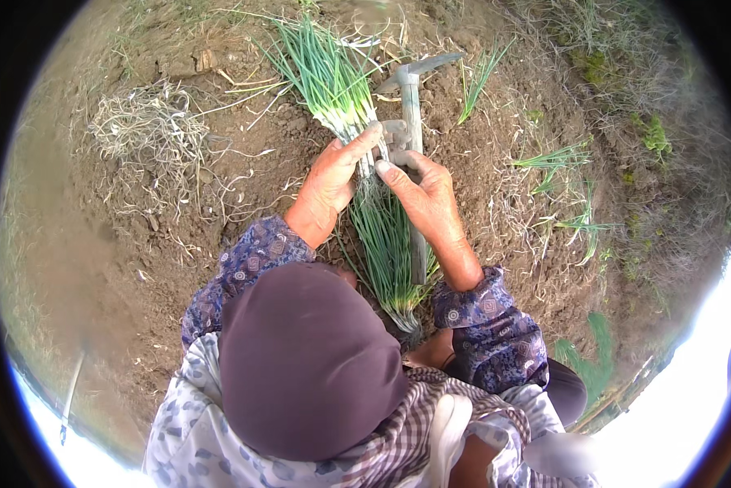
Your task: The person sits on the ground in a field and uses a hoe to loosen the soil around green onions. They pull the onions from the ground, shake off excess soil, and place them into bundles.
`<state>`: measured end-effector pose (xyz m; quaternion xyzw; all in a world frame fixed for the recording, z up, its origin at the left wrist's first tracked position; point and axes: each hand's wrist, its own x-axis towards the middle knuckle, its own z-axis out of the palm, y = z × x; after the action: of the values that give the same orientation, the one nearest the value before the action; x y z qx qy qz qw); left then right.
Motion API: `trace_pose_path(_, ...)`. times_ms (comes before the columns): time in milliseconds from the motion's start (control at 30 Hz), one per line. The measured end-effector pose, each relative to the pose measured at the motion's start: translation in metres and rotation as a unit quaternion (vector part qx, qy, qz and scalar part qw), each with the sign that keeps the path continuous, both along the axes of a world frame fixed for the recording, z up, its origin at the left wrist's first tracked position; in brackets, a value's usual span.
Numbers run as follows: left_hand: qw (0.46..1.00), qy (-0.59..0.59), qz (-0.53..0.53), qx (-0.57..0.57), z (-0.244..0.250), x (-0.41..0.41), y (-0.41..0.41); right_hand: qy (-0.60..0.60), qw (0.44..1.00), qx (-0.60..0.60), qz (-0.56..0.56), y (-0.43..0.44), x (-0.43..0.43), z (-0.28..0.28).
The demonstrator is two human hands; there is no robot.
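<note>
My left hand [335, 177] is closed around the white lower stems of a bunch of green onions [328, 79], whose green leaves point away from me. At the right side of those stems, my right hand [423, 186] pinches near the stem bases with thumb and fingers. Under and below the hands lies a second bundle of green onions [383, 250], its white ends towards me. A hand pick with a wooden handle [411, 104] and a metal head lies on the soil to the right, its handle passing partly behind my right hand and over the second bundle.
A heap of dry roots and husks [148, 125] lies on the soil at the left. Loose green onions [480, 82] lie at the upper right, with more small clumps [554, 158] farther right. Dry grass and weeds [652, 134] border the bare soil on the right.
</note>
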<state>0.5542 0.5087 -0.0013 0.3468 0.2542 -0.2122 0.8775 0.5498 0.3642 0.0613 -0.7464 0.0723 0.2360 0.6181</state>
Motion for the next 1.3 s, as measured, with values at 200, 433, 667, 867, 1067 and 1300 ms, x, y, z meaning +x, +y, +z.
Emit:
trace_pose_path(200,0.997,0.070,-0.018,0.009,0.002,-0.007,0.014,0.232,0.964,0.083,-0.096,-0.023,-0.005,-0.004)
trace_pose_path(433,0.992,0.088,-0.093,-0.002,0.004,-0.007,0.001,0.330,0.915,0.186,-0.139,-0.040,-0.021,0.004)
trace_pose_path(667,0.997,0.005,-0.075,0.029,-0.003,0.001,0.001,0.315,0.917,0.195,-0.148,-0.043,-0.036,0.004)
trace_pose_path(867,0.995,-0.016,-0.066,0.067,0.004,0.001,0.002,0.302,0.928,0.166,-0.143,-0.037,-0.037,0.007)
trace_pose_path(1067,0.995,-0.031,-0.063,0.070,0.005,0.001,0.001,0.223,0.966,0.063,-0.118,-0.033,-0.039,0.012)
trace_pose_path(1300,0.996,0.041,-0.048,0.058,0.011,-0.002,0.002,0.216,0.961,0.089,-0.149,-0.042,-0.042,0.004)
